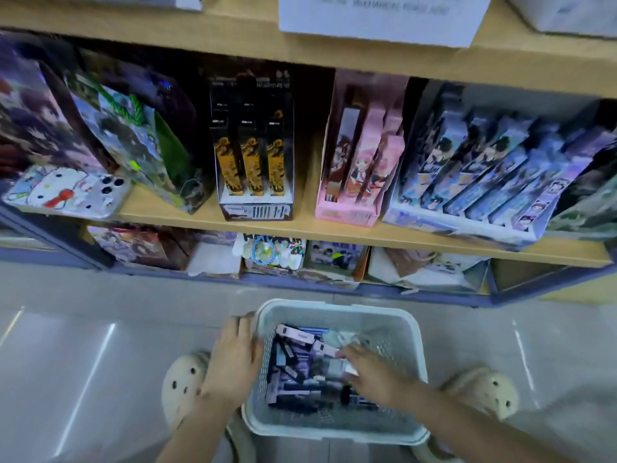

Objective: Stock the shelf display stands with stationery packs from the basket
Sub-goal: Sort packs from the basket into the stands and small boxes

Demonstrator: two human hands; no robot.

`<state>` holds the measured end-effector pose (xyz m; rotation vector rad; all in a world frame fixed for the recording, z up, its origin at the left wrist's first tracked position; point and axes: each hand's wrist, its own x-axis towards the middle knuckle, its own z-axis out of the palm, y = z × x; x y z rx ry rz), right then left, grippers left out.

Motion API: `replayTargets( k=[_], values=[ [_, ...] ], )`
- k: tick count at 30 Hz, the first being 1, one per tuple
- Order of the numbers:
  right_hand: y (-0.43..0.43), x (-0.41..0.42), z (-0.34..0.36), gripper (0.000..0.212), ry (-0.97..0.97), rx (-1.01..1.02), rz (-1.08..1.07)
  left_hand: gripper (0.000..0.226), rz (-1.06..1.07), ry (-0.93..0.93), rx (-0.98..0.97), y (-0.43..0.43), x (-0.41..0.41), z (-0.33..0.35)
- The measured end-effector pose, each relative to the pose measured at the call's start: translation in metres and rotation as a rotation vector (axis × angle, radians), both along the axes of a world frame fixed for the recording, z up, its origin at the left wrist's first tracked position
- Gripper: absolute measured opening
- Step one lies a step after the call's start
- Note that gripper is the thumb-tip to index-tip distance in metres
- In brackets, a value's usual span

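My left hand (233, 354) lies flat against the holey plastic basket (334, 307), and my right hand (375, 377) is down among the blurry packs (293, 372), can't tell if it's gripping.

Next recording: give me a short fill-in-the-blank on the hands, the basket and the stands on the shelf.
1. The right hand is down among the stationery packs inside the ____.
2. The basket, with the left hand against its outer side, stands on the ____ between a pair of clogs.
3. On the shelf, the stand between the black display stand and the blue display stand is ____ in colour.

Missing words: basket; floor; pink
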<state>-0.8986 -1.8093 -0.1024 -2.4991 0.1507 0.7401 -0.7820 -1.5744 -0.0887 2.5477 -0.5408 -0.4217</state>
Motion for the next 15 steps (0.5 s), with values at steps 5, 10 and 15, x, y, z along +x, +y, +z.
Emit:
replayTargets(
  k=[5, 10, 15],
  values=[
    [0.039, 0.000, -0.065, 0.054, 0.194, 0.237, -0.227, 0.038, 0.186, 0.281, -0.099, -0.011, -0.021, -0.024],
    [0.071, 0.013, -0.096, 0.066, 0.254, 0.449, -0.631, 0.031, 0.274, 0.285, -0.178, -0.016, -0.026, -0.027],
    [0.082, 0.024, -0.109, 0.043, 0.181, 0.420, -0.793, 0.036, 0.288, 0.249, -0.200, -0.017, -0.028, -0.032]
  ],
)
